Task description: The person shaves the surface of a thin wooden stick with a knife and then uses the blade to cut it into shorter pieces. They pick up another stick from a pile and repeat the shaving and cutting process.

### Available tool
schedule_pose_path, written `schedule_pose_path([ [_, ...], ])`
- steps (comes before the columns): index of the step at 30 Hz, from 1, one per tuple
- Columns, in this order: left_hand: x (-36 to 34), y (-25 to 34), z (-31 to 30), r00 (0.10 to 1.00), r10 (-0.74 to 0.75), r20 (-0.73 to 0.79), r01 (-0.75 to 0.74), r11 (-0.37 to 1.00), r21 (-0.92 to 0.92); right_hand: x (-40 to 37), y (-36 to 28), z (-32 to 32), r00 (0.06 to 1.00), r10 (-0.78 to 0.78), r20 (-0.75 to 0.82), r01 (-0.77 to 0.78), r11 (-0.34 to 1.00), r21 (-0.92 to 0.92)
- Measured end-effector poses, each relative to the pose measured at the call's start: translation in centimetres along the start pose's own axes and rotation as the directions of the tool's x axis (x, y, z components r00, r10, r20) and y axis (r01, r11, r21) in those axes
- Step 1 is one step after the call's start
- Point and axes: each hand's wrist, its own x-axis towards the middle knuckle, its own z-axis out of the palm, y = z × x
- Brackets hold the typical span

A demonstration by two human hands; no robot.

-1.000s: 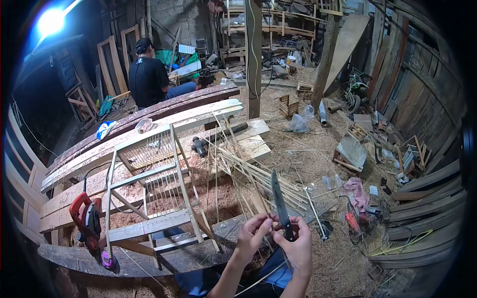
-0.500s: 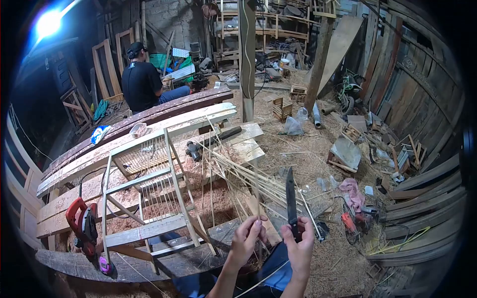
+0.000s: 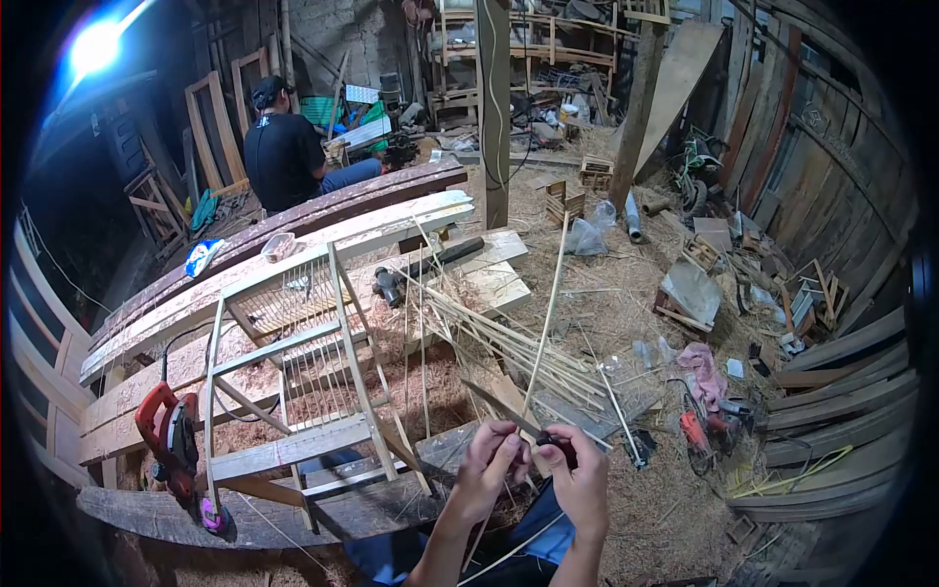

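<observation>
A thin pale strip (image 3: pixel 551 318) rises upright from my left hand (image 3: pixel 492 458), whose fingers are closed round its lower part. In my right hand (image 3: pixel 574 458) is the dark handle of a knife (image 3: pixel 501 405); its blade points up and to the left, crossing the strip just above my fingers. Both hands are close together over my lap. Beyond them a bundle of thin strips (image 3: pixel 518 344) lies on the bench. Left of my hands stands a wooden frame (image 3: pixel 293 352) with thin rods in it.
A red power tool (image 3: pixel 168 440) and a purple tape (image 3: pixel 209 514) are at the left. A hammer (image 3: pixel 389 284) lies on boards. A person in black (image 3: pixel 284 147) sits at the back left. A wooden post (image 3: pixel 494 117) rises ahead; a red tool (image 3: pixel 693 430) lies on the right.
The knife has swung from upright to leaning left across the strip. My hands are closer together, and the long strip now stands up above them. The view has shifted slightly.
</observation>
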Motion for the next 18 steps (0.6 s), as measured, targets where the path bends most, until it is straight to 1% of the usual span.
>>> schedule_pose_path([
  [2,-0.1,0.2,-0.3,1.000,-0.025,-0.009,0.025,0.999,-0.032,0.1,-0.3,0.1,1.000,-0.008,-0.011,0.008,1.000,-0.024],
  [4,0.0,-0.2,-0.9,0.999,-0.036,-0.033,0.037,0.999,0.028,0.2,-0.1,0.0,0.998,-0.070,-0.005,0.070,0.997,-0.029],
  [5,-0.1,-0.4,-0.7,0.999,-0.040,-0.030,0.040,0.999,0.028,0.2,-0.2,0.0,0.998,-0.067,-0.008,0.067,0.997,-0.030],
  [7,-0.3,-0.7,-0.1,0.994,-0.010,-0.111,0.016,0.998,0.053,0.1,-0.4,0.0,0.990,-0.140,-0.009,0.139,0.986,-0.097],
  [8,-0.3,-1.0,-0.2,0.994,-0.011,-0.109,0.017,0.998,0.053,0.1,-0.1,0.0,0.990,-0.139,-0.011,0.137,0.986,-0.098],
  [10,-0.3,-1.6,-0.8,0.993,-0.032,-0.113,0.051,0.985,0.165,0.0,0.7,0.2,0.996,-0.093,0.015,0.094,0.992,-0.088],
  [11,-0.3,-1.7,-1.1,0.993,-0.032,-0.113,0.051,0.985,0.165,0.0,0.9,0.2,0.996,-0.093,0.015,0.094,0.992,-0.088],
  [13,-0.3,-1.6,-1.5,0.999,-0.028,-0.035,0.033,0.989,0.141,0.0,1.2,0.3,0.996,-0.080,0.044,0.082,0.995,-0.056],
  [14,-0.3,-1.6,-1.4,0.999,-0.031,-0.034,0.035,0.989,0.142,0.0,1.5,0.3,0.996,-0.077,0.044,0.080,0.995,-0.056],
  [16,-0.2,-1.2,-1.0,0.999,0.008,-0.054,0.004,0.976,0.218,0.1,2.0,0.4,0.992,-0.103,0.070,0.107,0.993,-0.057],
  [17,-0.3,-1.2,-0.9,0.999,0.007,-0.052,0.005,0.975,0.221,0.2,2.1,0.5,0.992,-0.103,0.067,0.107,0.993,-0.055],
  [18,-0.3,-1.3,-0.8,0.996,0.076,-0.038,-0.063,0.961,0.268,0.3,2.3,0.6,0.986,-0.158,0.056,0.160,0.986,-0.048],
])
